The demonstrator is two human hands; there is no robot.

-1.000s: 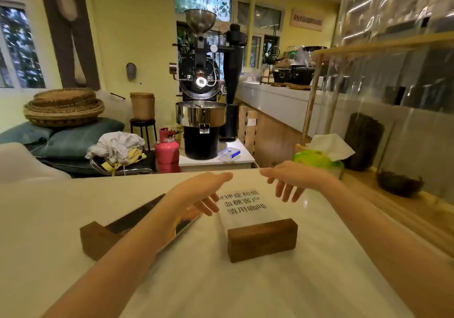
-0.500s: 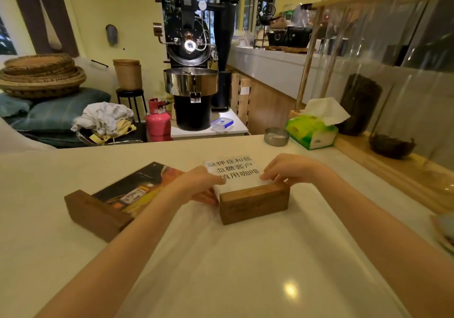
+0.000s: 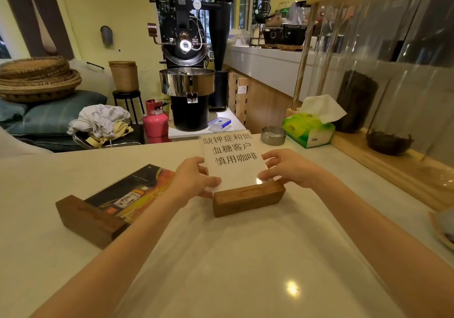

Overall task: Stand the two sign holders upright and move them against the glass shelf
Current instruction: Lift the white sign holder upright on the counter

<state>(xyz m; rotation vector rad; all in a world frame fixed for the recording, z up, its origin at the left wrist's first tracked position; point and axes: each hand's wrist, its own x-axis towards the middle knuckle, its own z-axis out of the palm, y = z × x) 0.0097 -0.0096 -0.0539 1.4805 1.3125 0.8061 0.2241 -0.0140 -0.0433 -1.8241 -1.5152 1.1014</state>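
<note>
A sign holder with a white text panel and a wooden base sits at the centre of the white counter, its panel tilted up off the surface. My left hand grips the panel's left edge and my right hand grips its right edge. The second sign holder, a dark poster panel in a wooden base, lies flat to the left, touched by neither hand. The glass shelf with its wooden ledge runs along the right side.
A green tissue box and a small metal ashtray stand at the far right of the counter near the shelf. Dark jars sit behind the glass. A plate edge shows at the right. A coffee roaster stands beyond the counter.
Both hands came down onto the white sign holder, closed on its panel edges, and have tipped the panel upward from lying flat. The other sign holder has not moved.
</note>
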